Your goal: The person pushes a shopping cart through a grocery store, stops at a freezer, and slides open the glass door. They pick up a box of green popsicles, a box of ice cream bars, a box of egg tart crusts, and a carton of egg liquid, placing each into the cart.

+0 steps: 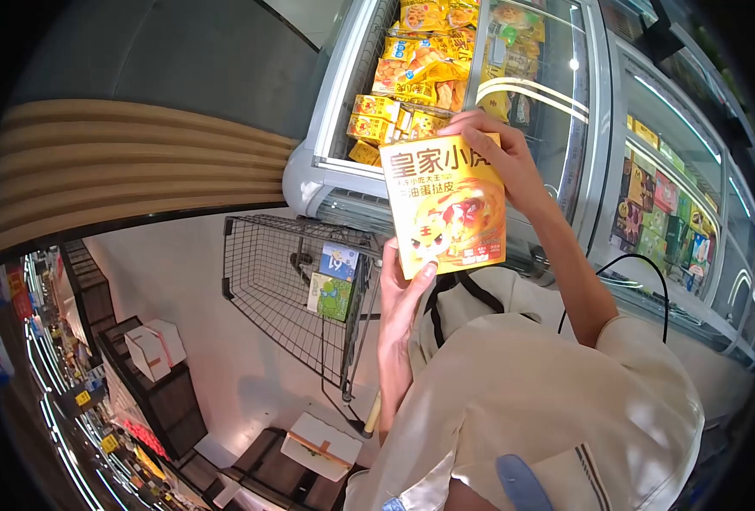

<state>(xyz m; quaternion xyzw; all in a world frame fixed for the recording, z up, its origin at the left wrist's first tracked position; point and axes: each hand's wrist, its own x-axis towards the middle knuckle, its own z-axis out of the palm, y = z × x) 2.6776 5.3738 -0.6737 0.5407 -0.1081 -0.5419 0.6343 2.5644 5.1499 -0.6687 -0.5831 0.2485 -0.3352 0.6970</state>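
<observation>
A yellow box of egg tart shells is held upright in front of my body, its printed face toward me. My right hand grips its top right corner, fingers over the upper edge. At the lower left corner, my left hand pinches the box with the thumb on its front. Behind the box stands an open chest freezer with yellow snack bags and small yellow boxes inside.
A wire shopping cart at my left carries a blue-and-white pack and a green pack. Another glass-topped freezer stands at right. White cartons sit on dark crates at lower left. Wavy wooden panelling lines the left.
</observation>
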